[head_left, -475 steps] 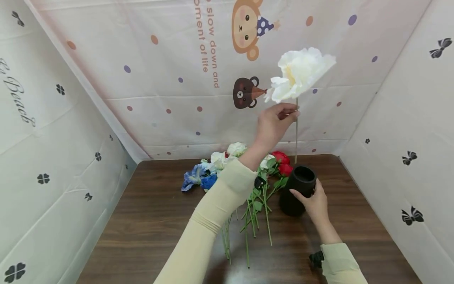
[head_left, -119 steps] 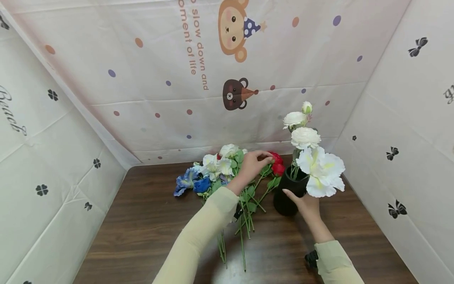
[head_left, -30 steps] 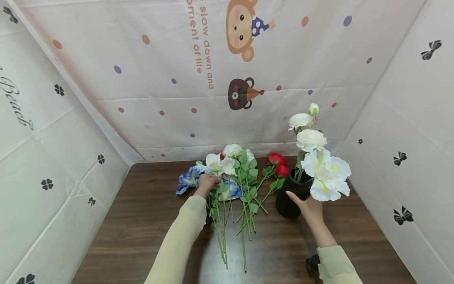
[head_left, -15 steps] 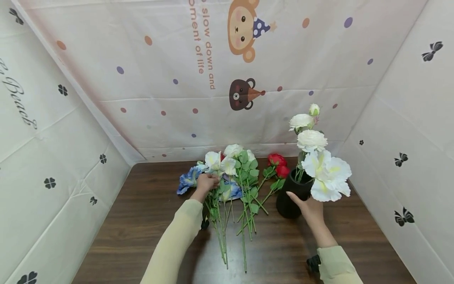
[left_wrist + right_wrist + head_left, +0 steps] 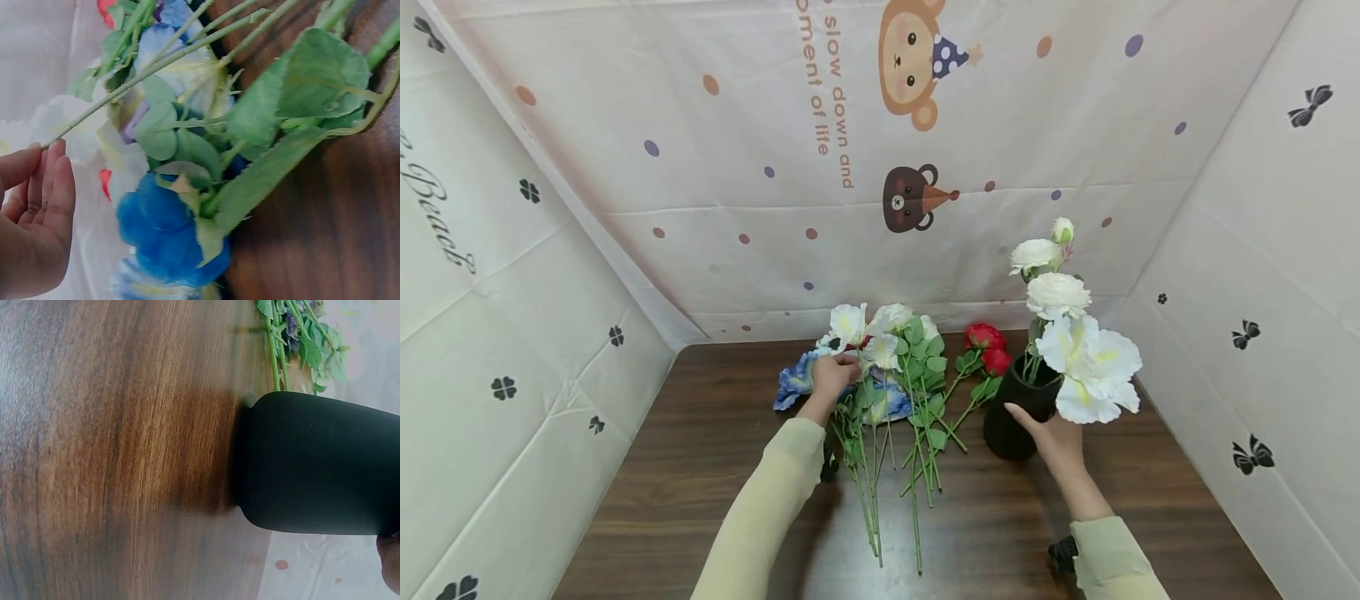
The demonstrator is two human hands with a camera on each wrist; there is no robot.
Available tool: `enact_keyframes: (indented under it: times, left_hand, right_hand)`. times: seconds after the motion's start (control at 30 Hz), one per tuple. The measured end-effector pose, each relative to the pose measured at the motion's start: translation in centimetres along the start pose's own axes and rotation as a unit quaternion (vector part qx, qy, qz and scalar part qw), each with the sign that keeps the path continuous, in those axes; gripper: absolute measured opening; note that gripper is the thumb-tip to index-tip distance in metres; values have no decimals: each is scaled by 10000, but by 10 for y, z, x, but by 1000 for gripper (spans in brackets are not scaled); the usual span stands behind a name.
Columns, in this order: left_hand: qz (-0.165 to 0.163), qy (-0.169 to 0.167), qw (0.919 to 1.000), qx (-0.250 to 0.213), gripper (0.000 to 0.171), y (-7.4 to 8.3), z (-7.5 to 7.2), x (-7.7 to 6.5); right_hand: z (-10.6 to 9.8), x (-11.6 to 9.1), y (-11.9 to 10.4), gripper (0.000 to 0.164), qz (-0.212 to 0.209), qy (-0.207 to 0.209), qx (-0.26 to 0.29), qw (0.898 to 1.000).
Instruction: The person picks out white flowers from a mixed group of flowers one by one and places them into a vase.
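Over the flower pile at the table's back, my left hand (image 5: 832,379) pinches the thin green stem of a white artificial flower (image 5: 847,323), whose bloom rises just above the fingers. The left wrist view shows this stem (image 5: 156,65) between thumb and forefinger, with a blue flower (image 5: 169,228) and green leaves below. My right hand (image 5: 1060,442) grips the side of a black vase (image 5: 1011,425). Standing in the vase are a large white bloom (image 5: 1090,371) leaning right and a stem of smaller white blooms (image 5: 1058,294). Most right fingers are hidden behind the vase.
Blue irises (image 5: 797,382), another white bloom (image 5: 882,352) and leafy stems (image 5: 925,375) lie mid-table. Red flowers (image 5: 985,337) lie between pile and vase. Cloth walls (image 5: 760,275) enclose the dark wooden table (image 5: 700,483) at back and sides.
Earlier, the vase held nothing visible and my left hand held a white flower over it; white flowers now stand inside. My left hand then moved left to the pile and slightly lifted a white flower.
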State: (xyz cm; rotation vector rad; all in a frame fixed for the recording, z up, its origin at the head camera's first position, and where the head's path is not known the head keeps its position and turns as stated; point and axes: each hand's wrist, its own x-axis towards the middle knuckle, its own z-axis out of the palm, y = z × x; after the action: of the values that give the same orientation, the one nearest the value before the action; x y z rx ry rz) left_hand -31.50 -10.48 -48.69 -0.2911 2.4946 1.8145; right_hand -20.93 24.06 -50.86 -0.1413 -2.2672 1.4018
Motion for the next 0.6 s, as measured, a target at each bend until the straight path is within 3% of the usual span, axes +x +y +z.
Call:
enact_keyframes:
  times: [0.27, 0.4, 0.6]
  left_hand:
    - [75, 72, 9997, 203, 23, 12, -3, 3]
    - [288, 169, 9986, 421, 22, 21, -8, 2]
    - [613, 217, 9974, 305, 24, 37, -14, -1]
  right_hand:
    - [-1, 0, -1, 114, 203, -97, -118, 9997]
    - [0, 0, 0, 114, 201, -129, -140, 9996]
    - [0, 0, 1, 112, 174, -172, -135, 9996]
